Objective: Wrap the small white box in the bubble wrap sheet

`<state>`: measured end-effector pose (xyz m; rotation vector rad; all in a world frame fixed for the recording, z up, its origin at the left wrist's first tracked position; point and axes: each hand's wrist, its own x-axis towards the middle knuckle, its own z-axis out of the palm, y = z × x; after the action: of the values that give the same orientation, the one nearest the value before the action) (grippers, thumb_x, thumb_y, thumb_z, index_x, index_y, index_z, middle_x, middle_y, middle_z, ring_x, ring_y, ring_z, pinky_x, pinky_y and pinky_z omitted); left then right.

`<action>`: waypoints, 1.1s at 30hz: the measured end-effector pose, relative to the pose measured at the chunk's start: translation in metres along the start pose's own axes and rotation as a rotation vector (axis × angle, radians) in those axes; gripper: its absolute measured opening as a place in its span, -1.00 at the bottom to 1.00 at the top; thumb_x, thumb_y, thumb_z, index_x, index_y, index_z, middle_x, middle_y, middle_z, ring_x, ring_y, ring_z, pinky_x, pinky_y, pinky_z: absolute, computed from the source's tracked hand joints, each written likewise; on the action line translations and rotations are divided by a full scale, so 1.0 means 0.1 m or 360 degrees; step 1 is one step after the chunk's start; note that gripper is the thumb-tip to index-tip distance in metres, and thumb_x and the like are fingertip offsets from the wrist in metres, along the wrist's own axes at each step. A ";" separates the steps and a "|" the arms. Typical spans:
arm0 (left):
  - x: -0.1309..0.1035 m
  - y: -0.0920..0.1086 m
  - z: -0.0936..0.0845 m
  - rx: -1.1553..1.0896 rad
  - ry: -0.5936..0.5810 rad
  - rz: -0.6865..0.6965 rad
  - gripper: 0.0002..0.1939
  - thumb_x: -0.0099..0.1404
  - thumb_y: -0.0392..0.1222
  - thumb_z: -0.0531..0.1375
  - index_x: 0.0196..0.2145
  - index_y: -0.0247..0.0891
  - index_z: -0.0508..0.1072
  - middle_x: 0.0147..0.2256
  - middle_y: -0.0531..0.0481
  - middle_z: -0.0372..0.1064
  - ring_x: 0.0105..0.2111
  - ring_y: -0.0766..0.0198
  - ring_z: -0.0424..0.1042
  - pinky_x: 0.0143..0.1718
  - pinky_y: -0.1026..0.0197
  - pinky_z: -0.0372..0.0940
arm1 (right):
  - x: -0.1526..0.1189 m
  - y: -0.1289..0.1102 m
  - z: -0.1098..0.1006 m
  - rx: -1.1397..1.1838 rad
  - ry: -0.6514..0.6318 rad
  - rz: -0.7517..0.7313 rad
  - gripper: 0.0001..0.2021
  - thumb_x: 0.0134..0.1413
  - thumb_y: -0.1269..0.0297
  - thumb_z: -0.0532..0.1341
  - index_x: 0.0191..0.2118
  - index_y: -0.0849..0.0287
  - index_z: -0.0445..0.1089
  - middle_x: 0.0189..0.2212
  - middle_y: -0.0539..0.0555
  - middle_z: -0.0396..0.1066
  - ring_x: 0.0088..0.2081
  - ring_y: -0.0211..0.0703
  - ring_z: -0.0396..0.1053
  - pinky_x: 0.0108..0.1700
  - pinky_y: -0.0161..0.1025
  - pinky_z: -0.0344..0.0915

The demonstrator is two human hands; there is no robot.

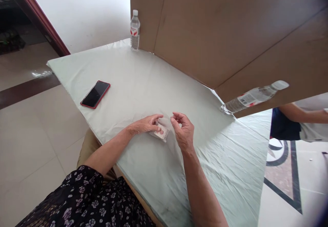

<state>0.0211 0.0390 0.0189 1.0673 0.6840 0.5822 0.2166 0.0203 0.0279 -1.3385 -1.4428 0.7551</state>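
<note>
Pale and clear-wrapped, the small packet [162,134] lies just below frame centre, its long axis seemingly sloping down rightward. I see the left hand [146,124] nearer, thumb on it, forefinger apart; the right hand [183,131] curls just right of it. Whether either grips, I can't tell. Tablecloth [128,83] spreads above; the table edge [78,103] slants along the left.
</note>
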 end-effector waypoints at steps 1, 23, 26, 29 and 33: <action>0.00 0.00 0.00 0.0009 0.0003 0.0005 -0.03 0.05 -0.19 0.38 0.35 -0.36 0.08 -0.13 -0.14 0.46 -0.16 0.17 0.46 -0.08 0.14 0.26 | 0.00 0.03 -0.02 0.0003 -0.0037 0.0056 -0.64 0.07 0.07 0.30 -0.04 0.11 0.47 -0.19 0.13 0.55 -0.12 -0.04 0.46 -0.02 -0.02 0.35; 0.01 -0.01 -0.04 0.0225 0.0007 0.0038 -0.47 0.17 -0.18 0.31 0.10 -0.31 0.42 -0.24 -0.08 0.55 -0.21 0.21 0.48 -0.15 0.20 0.27 | -0.05 -0.03 -0.02 0.0015 -0.0114 -0.0047 -0.74 0.10 0.17 0.26 -0.08 0.06 0.47 -0.27 0.05 0.51 -0.16 -0.08 0.44 0.02 -0.03 0.32; 0.01 -0.03 -0.05 0.0208 0.0026 0.0031 -0.46 0.17 -0.18 0.31 0.11 -0.31 0.42 -0.28 -0.06 0.56 -0.24 0.23 0.49 -0.17 0.21 0.27 | -0.05 0.02 -0.06 0.0060 -0.0176 0.0082 -0.61 0.05 0.13 0.28 0.01 0.07 0.42 -0.04 0.15 0.50 0.01 0.02 0.43 0.00 -0.01 0.35; 0.01 -0.03 -0.05 0.0221 -0.0015 0.0063 -0.45 0.17 -0.19 0.30 0.12 -0.31 0.42 -0.30 -0.04 0.56 -0.27 0.24 0.49 -0.19 0.22 0.26 | -0.02 0.10 -0.03 0.0082 -0.0324 0.0169 -0.49 -0.03 0.09 0.34 0.07 0.08 0.38 0.01 0.19 0.49 0.06 0.07 0.41 -0.01 0.00 0.35; 0.00 -0.01 -0.05 0.0229 -0.0064 0.0085 -0.48 0.18 -0.19 0.28 0.12 -0.29 0.43 -0.28 -0.04 0.55 -0.26 0.25 0.49 -0.18 0.23 0.27 | 0.02 0.11 0.08 0.0097 -0.0244 0.0113 -0.63 0.02 0.13 0.31 -0.03 0.09 0.44 -0.25 0.07 0.53 -0.14 -0.06 0.46 0.00 -0.03 0.33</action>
<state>0.0176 0.0418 0.0160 1.2313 0.6714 0.5624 0.2129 0.0261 0.0160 -1.3143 -1.4856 0.9586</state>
